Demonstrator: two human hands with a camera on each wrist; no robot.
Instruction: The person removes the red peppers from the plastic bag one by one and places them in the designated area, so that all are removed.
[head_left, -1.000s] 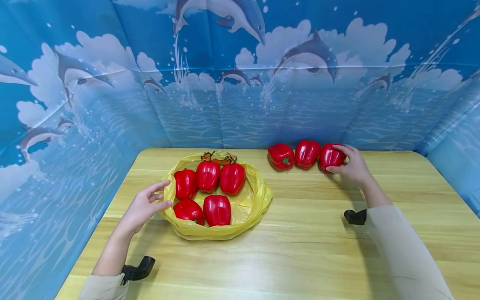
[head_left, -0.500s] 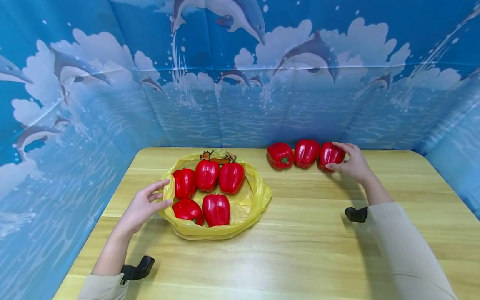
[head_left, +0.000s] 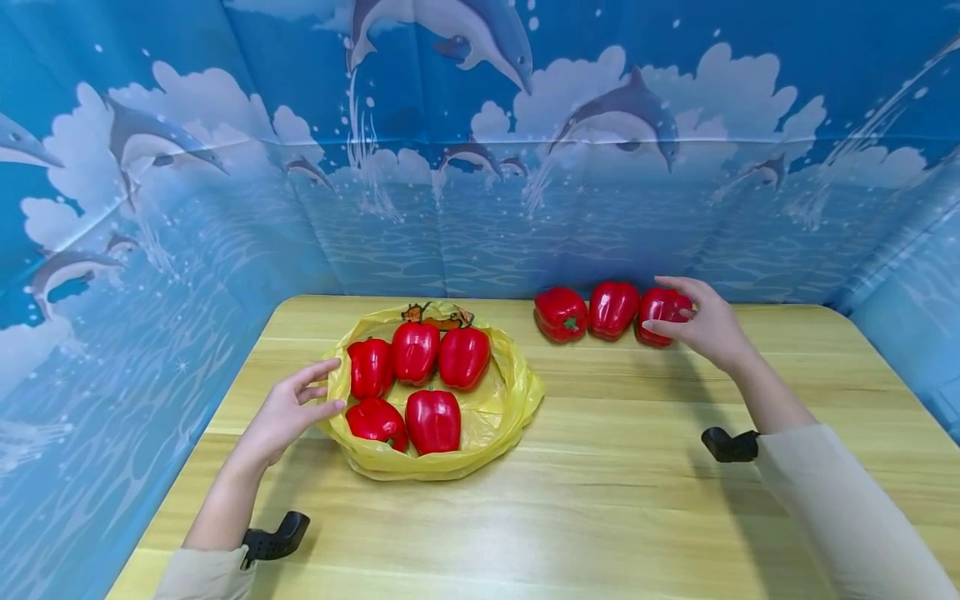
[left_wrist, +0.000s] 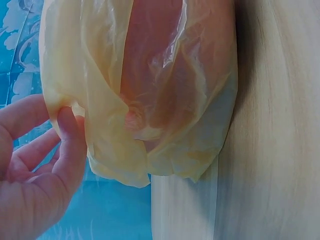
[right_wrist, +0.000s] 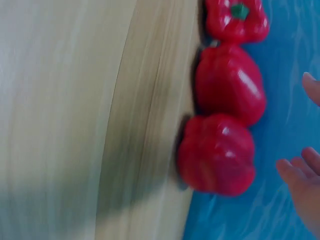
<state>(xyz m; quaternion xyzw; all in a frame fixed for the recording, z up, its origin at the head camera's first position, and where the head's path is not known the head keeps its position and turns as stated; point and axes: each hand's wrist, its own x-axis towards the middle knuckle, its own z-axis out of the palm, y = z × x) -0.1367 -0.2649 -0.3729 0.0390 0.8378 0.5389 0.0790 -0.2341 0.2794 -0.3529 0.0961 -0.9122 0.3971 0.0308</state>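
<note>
In the head view, a yellow plastic bag (head_left: 521, 408) lies with its mouth spread wide, holding several red bell peppers (head_left: 433, 421). My left hand (head_left: 281, 417) pinches the bag's left rim between thumb and finger; the left wrist view shows the fingertips (left_wrist: 67, 120) at the thin film. A row of 3 more red bell peppers (head_left: 614, 310) lies along the table's back edge. Over the rightmost pepper (right_wrist: 217, 155) hovers my right hand (head_left: 712, 329), thumb and fingers spread, holding nothing. In the right wrist view its fingers (right_wrist: 295, 172) are apart from that pepper.
The wooden table (head_left: 600, 500) has a blue dolphin-print cloth (head_left: 480, 225) rising behind it and at both sides. An orange and dark patch (head_left: 442, 321) shows at the bag's back rim. Black wrist cameras (head_left: 277, 537) jut from both forearms.
My right hand has let go of the rightmost bell pepper and lifted slightly, its fingers spreading wider. The pepper stays in the row. My left hand and the bag hold still.
</note>
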